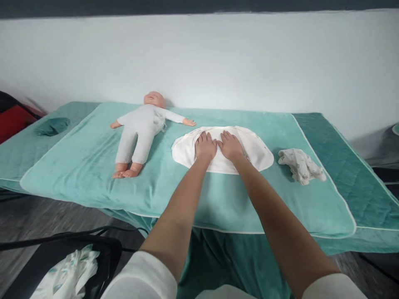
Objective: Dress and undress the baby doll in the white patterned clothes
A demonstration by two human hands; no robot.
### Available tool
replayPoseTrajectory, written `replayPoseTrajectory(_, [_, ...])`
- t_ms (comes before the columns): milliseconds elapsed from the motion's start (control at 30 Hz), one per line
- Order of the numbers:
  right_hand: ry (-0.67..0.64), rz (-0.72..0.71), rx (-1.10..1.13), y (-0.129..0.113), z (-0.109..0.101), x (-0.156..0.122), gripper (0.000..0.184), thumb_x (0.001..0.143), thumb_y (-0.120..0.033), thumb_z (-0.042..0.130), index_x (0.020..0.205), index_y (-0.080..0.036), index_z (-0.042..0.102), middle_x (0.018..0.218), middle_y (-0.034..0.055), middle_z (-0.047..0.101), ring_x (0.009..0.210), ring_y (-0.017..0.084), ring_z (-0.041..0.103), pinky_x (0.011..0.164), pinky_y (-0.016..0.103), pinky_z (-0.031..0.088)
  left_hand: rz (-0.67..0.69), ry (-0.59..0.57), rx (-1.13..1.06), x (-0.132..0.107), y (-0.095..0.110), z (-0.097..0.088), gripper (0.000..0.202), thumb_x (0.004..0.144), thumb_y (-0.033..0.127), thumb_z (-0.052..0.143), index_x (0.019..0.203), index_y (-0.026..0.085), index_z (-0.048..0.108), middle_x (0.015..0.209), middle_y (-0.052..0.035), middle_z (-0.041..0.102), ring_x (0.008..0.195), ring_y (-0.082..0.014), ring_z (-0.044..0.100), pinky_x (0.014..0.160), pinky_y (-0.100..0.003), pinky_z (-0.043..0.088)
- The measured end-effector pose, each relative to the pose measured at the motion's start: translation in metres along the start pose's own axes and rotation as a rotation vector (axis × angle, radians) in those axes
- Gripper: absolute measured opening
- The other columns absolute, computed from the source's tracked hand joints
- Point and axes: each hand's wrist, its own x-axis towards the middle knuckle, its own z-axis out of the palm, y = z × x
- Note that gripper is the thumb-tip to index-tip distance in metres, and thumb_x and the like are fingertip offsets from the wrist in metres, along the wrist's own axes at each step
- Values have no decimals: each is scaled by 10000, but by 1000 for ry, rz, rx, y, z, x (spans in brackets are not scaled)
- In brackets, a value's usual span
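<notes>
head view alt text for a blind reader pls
The left hand and right hand press flat, side by side, on a white garment spread on a teal towel. A baby doll in grey lies face up to its left, a crumpled cloth to its right.

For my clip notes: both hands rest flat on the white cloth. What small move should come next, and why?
Probably slide the left hand and right hand apart, toward the ends of the white cloth, to smooth it. Both lie palms down, side by side at its middle, and a fold seems to show near its far edge.
</notes>
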Motion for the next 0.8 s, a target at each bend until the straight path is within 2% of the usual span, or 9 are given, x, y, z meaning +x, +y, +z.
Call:
replayPoseTrajectory(133, [-45, 46, -16, -2, -4, -2, 662, 1078, -445, 230, 1611, -68, 340, 1707, 127, 233, 1596, 275, 207, 1295, 475, 153, 14, -11, -5, -4, -1, -2, 665, 1041, 437, 215, 1603, 110, 356, 1698, -143, 308, 1554, -332, 311, 1265, -493, 285])
replayPoseTrajectory(267, [-47, 102, -18, -13, -9, -18, 647, 1073, -424, 259, 1605, -68, 353, 1706, 149, 228, 1597, 306, 195, 1289, 500, 160, 30, -2, -2, -9, -4, -2, 656, 1041, 430, 221, 1599, 119, 368, 1696, -142, 312, 1552, -331, 316, 1268, -495, 277])
replayPoseTrajectory(400, [-34, -60, 56, -19, -10, -63, 601, 1056, -390, 348, 1574, -96, 423, 1694, 147, 278, 1588, 323, 226, 1287, 516, 185, 49, 15, 15, -13, -7, -2, 648, 1042, 426, 211, 1587, 129, 398, 1691, -137, 326, 1547, -334, 326, 1263, -499, 284])
replayPoseTrajectory(467, [-61, -162, 206, -15, -14, -82, 560, 1032, -383, 420, 1534, -144, 490, 1669, 122, 352, 1577, 289, 270, 1287, 491, 229, 55, 37, 25, -13, -7, -2, 636, 1040, 418, 217, 1574, 139, 421, 1679, -132, 354, 1534, -331, 348, 1253, -500, 300])
replayPoseTrajectory(567, [-56, -143, 563, 10, -31, -87, 470, 988, -387, 498, 1427, -250, 595, 1526, 65, 568, 1410, 236, 531, 1186, 433, 429, 50, 79, 26, -14, -6, -2, 606, 1032, 405, 253, 1544, 162, 464, 1651, -130, 407, 1510, -327, 381, 1234, -500, 327])
replayPoseTrajectory(633, [117, -2, 682, 40, -46, -75, 424, 969, -391, 505, 1341, -242, 643, 1414, 78, 651, 1200, 230, 665, 1047, 416, 538, 49, 94, 18, -13, -5, -3, 593, 1027, 402, 270, 1530, 170, 484, 1640, -133, 423, 1503, -326, 388, 1227, -504, 333])
replayPoseTrajectory(733, [466, 244, 503, 92, -60, -54, 392, 901, -288, 483, 1215, -165, 684, 1247, 143, 705, 1079, 247, 672, 963, 420, 545, 54, 94, 25, -13, -6, -2, 591, 1029, 403, 271, 1524, 170, 494, 1639, -135, 424, 1499, -327, 393, 1222, -508, 338])
replayPoseTrajectory(767, [510, 363, 409, 107, -61, -50, 382, 881, -267, 478, 1170, -138, 694, 1202, 164, 711, 1051, 258, 669, 960, 430, 532, 56, 95, 31, -13, -7, -2, 590, 1030, 403, 269, 1523, 171, 496, 1639, -133, 425, 1497, -323, 395, 1222, -504, 340])
replayPoseTrajectory(800, [488, 457, 334, 119, -60, -50, 353, 868, -274, 493, 1105, -126, 710, 1142, 176, 720, 1028, 274, 665, 953, 442, 518, 58, 97, 37, -13, -7, -2, 588, 1032, 402, 267, 1521, 174, 499, 1639, -130, 427, 1495, -318, 399, 1221, -497, 343])
